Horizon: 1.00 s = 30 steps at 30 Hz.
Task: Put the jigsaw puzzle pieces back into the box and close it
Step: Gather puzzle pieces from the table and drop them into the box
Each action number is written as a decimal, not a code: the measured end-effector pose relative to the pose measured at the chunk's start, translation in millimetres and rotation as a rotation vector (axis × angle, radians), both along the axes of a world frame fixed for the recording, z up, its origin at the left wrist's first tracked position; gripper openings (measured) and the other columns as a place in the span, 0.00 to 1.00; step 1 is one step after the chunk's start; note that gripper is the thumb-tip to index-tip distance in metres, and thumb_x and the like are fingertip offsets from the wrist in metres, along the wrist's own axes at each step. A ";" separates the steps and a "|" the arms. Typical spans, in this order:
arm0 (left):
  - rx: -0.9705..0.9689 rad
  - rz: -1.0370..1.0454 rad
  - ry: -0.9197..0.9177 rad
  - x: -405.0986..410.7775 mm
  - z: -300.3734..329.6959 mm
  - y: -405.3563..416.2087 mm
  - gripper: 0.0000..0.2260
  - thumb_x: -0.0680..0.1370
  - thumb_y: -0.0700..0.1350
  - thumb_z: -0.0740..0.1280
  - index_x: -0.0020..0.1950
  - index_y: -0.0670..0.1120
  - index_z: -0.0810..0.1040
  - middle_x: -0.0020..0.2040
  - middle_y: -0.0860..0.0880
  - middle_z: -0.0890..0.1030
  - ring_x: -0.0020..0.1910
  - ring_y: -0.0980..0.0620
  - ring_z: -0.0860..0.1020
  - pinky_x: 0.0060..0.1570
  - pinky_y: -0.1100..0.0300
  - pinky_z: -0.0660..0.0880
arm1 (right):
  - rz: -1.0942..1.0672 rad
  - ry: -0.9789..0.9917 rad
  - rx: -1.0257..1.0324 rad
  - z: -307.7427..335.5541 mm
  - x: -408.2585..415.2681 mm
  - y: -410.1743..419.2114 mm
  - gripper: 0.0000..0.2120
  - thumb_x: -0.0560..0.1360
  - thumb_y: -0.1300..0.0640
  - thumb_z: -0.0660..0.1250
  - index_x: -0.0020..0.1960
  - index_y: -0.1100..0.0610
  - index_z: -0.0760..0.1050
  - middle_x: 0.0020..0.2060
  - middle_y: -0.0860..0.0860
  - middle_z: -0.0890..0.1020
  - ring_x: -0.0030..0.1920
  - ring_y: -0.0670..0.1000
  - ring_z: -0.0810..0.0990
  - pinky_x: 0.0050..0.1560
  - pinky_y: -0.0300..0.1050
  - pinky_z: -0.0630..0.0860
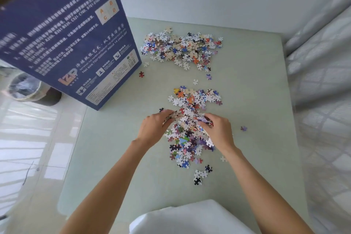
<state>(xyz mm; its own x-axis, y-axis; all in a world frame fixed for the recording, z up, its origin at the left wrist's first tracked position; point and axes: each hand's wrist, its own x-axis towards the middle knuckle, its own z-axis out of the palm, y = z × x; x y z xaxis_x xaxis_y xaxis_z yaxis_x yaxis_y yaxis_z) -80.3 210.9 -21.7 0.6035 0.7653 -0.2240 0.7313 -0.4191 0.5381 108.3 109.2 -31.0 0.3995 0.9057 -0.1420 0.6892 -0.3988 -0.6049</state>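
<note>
From the head view, the left hand (pixel 152 129) and right hand (pixel 218 131) cup the near heap of puzzle pieces (pixel 190 135) from both sides, fingers curled round a bunch so it lifts as one load. A second heap (pixel 182 49) lies well apart at the desk's (pixel 256 100) far end. The blue box (pixel 70 43) stands at the left edge, within reach for tipping handfuls in; its opening is out of view

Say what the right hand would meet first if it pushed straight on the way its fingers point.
The right hand points up-left into the near pile of puzzle pieces; beyond those, probably the left hand.
</note>
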 end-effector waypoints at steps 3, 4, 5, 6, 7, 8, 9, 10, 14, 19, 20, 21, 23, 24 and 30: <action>0.056 0.034 -0.114 -16.9 32.1 2.4 0.13 0.80 0.49 0.61 0.62 0.49 0.75 0.54 0.53 0.82 0.46 0.49 0.81 0.44 0.59 0.73 | 0.043 0.033 0.077 31.7 -6.0 9.7 0.18 0.71 0.53 0.71 0.57 0.62 0.79 0.48 0.55 0.84 0.30 0.41 0.74 0.39 0.36 0.75; 0.076 0.042 -0.152 -19.8 40.2 5.1 0.12 0.79 0.48 0.62 0.62 0.48 0.75 0.53 0.52 0.82 0.46 0.49 0.81 0.44 0.59 0.74 | 0.052 0.048 0.097 39.9 -4.9 12.4 0.17 0.71 0.54 0.72 0.56 0.62 0.79 0.46 0.55 0.84 0.31 0.43 0.75 0.37 0.33 0.74; 0.120 0.063 -0.199 -28.3 56.8 11.8 0.12 0.79 0.47 0.63 0.61 0.48 0.76 0.53 0.52 0.82 0.45 0.50 0.81 0.45 0.59 0.75 | 0.078 0.067 0.129 56.7 -8.4 22.7 0.17 0.70 0.54 0.72 0.56 0.62 0.79 0.44 0.55 0.84 0.32 0.42 0.76 0.36 0.31 0.73; 0.156 0.075 -0.239 -33.8 68.7 17.0 0.11 0.79 0.47 0.63 0.60 0.47 0.76 0.52 0.52 0.82 0.44 0.51 0.81 0.45 0.58 0.77 | 0.095 0.090 0.154 69.2 -10.2 27.3 0.17 0.70 0.54 0.73 0.55 0.63 0.79 0.42 0.54 0.84 0.31 0.41 0.77 0.34 0.30 0.73; 0.202 0.098 -0.275 -42.1 87.6 27.5 0.11 0.78 0.46 0.64 0.60 0.47 0.77 0.52 0.52 0.82 0.43 0.52 0.81 0.46 0.60 0.77 | 0.122 0.111 0.197 87.1 -13.7 39.8 0.17 0.70 0.55 0.73 0.55 0.63 0.80 0.38 0.51 0.84 0.31 0.41 0.78 0.34 0.31 0.73; 0.234 0.118 -0.313 -47.7 104.1 36.8 0.11 0.78 0.46 0.64 0.59 0.47 0.77 0.52 0.53 0.82 0.43 0.55 0.80 0.45 0.66 0.76 | 0.145 0.141 0.235 103.2 -15.3 49.6 0.16 0.69 0.56 0.73 0.54 0.64 0.80 0.36 0.48 0.83 0.32 0.40 0.79 0.34 0.31 0.73; 0.262 0.142 -0.343 -53.2 123.2 46.9 0.11 0.78 0.45 0.65 0.59 0.47 0.78 0.52 0.54 0.82 0.42 0.58 0.79 0.45 0.72 0.73 | 0.167 0.160 0.278 119.3 -17.0 60.8 0.16 0.69 0.57 0.74 0.53 0.64 0.80 0.37 0.47 0.82 0.34 0.41 0.79 0.35 0.31 0.73; 0.317 0.164 -0.379 -60.6 145.7 58.4 0.11 0.78 0.44 0.65 0.59 0.47 0.78 0.52 0.55 0.81 0.43 0.61 0.78 0.44 0.77 0.71 | 0.195 0.161 0.327 138.4 -20.5 74.6 0.17 0.68 0.57 0.74 0.54 0.64 0.80 0.38 0.48 0.82 0.34 0.43 0.79 0.36 0.32 0.73; 0.582 0.255 -0.443 -80.0 221.6 102.7 0.12 0.78 0.42 0.65 0.61 0.46 0.77 0.54 0.51 0.81 0.47 0.60 0.77 0.45 0.79 0.69 | 0.299 0.156 0.502 202.7 -31.1 125.8 0.14 0.68 0.54 0.73 0.46 0.65 0.81 0.33 0.52 0.81 0.30 0.47 0.74 0.31 0.38 0.69; 0.804 0.399 -0.338 -104.1 260.5 155.6 0.11 0.78 0.43 0.64 0.60 0.46 0.78 0.55 0.48 0.81 0.45 0.51 0.80 0.46 0.67 0.71 | 0.406 0.166 0.682 270.3 -49.9 189.3 0.07 0.71 0.54 0.73 0.42 0.58 0.81 0.32 0.49 0.81 0.31 0.47 0.74 0.32 0.42 0.68; 0.795 0.421 -0.268 -107.6 259.2 162.6 0.11 0.78 0.43 0.64 0.60 0.46 0.78 0.55 0.47 0.81 0.47 0.48 0.80 0.47 0.61 0.72 | 0.417 0.157 0.717 279.7 -53.7 203.6 0.08 0.71 0.54 0.72 0.42 0.59 0.81 0.32 0.49 0.81 0.32 0.48 0.74 0.32 0.43 0.69; 0.770 0.445 -0.191 -110.6 257.0 168.3 0.11 0.79 0.44 0.63 0.61 0.46 0.77 0.55 0.46 0.81 0.48 0.46 0.80 0.47 0.57 0.72 | 0.426 0.147 0.746 287.6 -57.9 219.4 0.09 0.71 0.53 0.72 0.42 0.60 0.81 0.33 0.50 0.81 0.33 0.50 0.75 0.33 0.44 0.69; 0.700 0.480 -0.068 -112.2 252.1 172.8 0.12 0.80 0.45 0.61 0.62 0.47 0.76 0.56 0.46 0.81 0.49 0.42 0.79 0.46 0.53 0.73 | 0.448 0.127 0.782 300.8 -68.2 247.6 0.10 0.71 0.52 0.72 0.43 0.60 0.81 0.35 0.51 0.83 0.34 0.50 0.76 0.34 0.46 0.71; 0.675 0.494 -0.037 -112.2 250.8 173.6 0.12 0.81 0.46 0.60 0.63 0.47 0.75 0.56 0.46 0.80 0.49 0.42 0.79 0.44 0.53 0.72 | 0.461 0.114 0.800 305.8 -74.6 260.8 0.10 0.71 0.52 0.72 0.44 0.60 0.81 0.36 0.51 0.83 0.35 0.48 0.78 0.34 0.46 0.73; 0.528 0.503 0.141 -113.9 248.8 179.3 0.14 0.82 0.50 0.55 0.65 0.51 0.72 0.52 0.46 0.81 0.43 0.44 0.77 0.37 0.58 0.67 | 0.665 0.054 0.841 309.9 -113.4 322.8 0.11 0.70 0.53 0.73 0.47 0.60 0.82 0.39 0.53 0.84 0.38 0.51 0.79 0.38 0.48 0.75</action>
<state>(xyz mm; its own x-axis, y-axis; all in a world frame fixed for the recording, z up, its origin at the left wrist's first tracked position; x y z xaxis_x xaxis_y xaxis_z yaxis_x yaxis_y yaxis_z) -194.2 390.2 227.0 0.1442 0.9689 0.2009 0.9505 -0.1921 0.2442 -5.1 431.9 278.9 -0.1982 0.7547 0.6255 0.5789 0.6050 -0.5466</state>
